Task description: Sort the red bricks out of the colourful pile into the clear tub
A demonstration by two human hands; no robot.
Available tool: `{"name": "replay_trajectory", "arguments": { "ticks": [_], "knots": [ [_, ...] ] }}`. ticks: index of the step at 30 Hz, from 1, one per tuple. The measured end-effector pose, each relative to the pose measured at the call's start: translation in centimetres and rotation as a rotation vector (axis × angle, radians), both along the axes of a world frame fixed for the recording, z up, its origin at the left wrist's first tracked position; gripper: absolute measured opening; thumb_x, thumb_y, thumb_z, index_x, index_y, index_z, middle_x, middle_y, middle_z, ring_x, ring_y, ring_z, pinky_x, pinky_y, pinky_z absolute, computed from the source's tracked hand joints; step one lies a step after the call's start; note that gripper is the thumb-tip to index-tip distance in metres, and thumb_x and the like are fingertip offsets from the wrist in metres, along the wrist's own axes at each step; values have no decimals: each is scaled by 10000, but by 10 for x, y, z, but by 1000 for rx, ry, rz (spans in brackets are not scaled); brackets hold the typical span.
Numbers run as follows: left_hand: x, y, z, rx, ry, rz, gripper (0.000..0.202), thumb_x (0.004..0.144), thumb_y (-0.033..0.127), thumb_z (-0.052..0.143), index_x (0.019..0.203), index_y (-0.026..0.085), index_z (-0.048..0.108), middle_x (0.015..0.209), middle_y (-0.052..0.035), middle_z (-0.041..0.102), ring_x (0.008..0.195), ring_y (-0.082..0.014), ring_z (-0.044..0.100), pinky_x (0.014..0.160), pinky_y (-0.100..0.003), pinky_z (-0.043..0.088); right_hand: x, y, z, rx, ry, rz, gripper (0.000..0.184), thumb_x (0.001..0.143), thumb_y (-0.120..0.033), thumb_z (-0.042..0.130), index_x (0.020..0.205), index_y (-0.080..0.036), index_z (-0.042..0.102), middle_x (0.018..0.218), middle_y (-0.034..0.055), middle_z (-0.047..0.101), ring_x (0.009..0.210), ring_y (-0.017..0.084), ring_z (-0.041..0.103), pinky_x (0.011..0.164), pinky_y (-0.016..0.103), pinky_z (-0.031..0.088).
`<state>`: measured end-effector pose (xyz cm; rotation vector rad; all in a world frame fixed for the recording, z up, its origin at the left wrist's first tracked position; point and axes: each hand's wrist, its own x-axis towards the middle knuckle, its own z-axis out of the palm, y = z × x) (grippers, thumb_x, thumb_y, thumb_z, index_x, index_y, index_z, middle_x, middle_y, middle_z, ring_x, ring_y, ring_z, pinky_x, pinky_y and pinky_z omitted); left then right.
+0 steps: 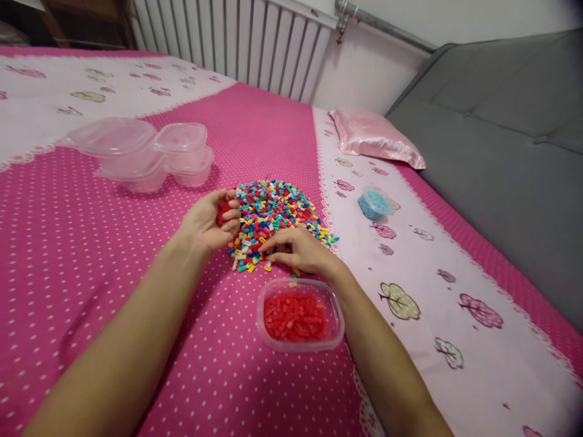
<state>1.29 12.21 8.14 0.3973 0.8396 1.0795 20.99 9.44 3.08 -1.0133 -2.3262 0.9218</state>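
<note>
A heap of small coloured bricks [277, 209] in red, blue, yellow and green lies on the pink dotted bedspread [91, 243]. My left hand [210, 221] is cupped palm-up at the heap's left edge, curled around a few red bricks [223, 212]. At the heap's near edge rests my right hand [298, 249], its fingers pinching among the bricks; what they hold is too small to name. Just in front of that hand stands a clear plastic tub [334, 306] filled with red bricks [296, 317].
Several empty clear tubs and lids [141, 149] are stacked at the back left. A small tub of blue bricks [374, 203] stands to the right. A pink pillow [376, 136], a grey headboard [501, 152] and a radiator [237, 39] lie beyond.
</note>
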Motion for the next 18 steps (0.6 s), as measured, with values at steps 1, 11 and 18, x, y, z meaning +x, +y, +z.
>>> {"name": "replay_trajectory", "arguments": {
  "ticks": [1, 11, 18],
  "knots": [
    [-1, 0, 0, 26, 36, -33, 352, 957, 164, 311, 639, 167, 463, 442, 71, 338, 287, -37, 234, 275, -134, 148, 1, 1, -1, 9, -22, 14, 202, 802, -128, 677, 990, -183, 731, 815, 12, 688, 654, 85, 550, 638, 222, 406],
    [-21, -6, -4, 631, 1093, -651, 177, 665, 297, 726, 563, 161, 677, 459, 41, 506, 456, -66, 419, 453, -175, 286, 5, 0, 2, 149, -290, 0, 130, 846, -236, 650, 852, -176, 765, 776, 35, 677, 732, 124, 571, 678, 242, 376],
    [-17, -7, -3, 691, 1432, -973, 156, 623, 176, 619, 673, 203, 764, 633, 16, 712, 617, -139, 605, 566, -208, 381, 3, 1, 1, 88, -239, -51, 120, 816, -217, 678, 897, -215, 766, 762, 5, 696, 677, 103, 578, 656, 221, 373]
  ]
}}
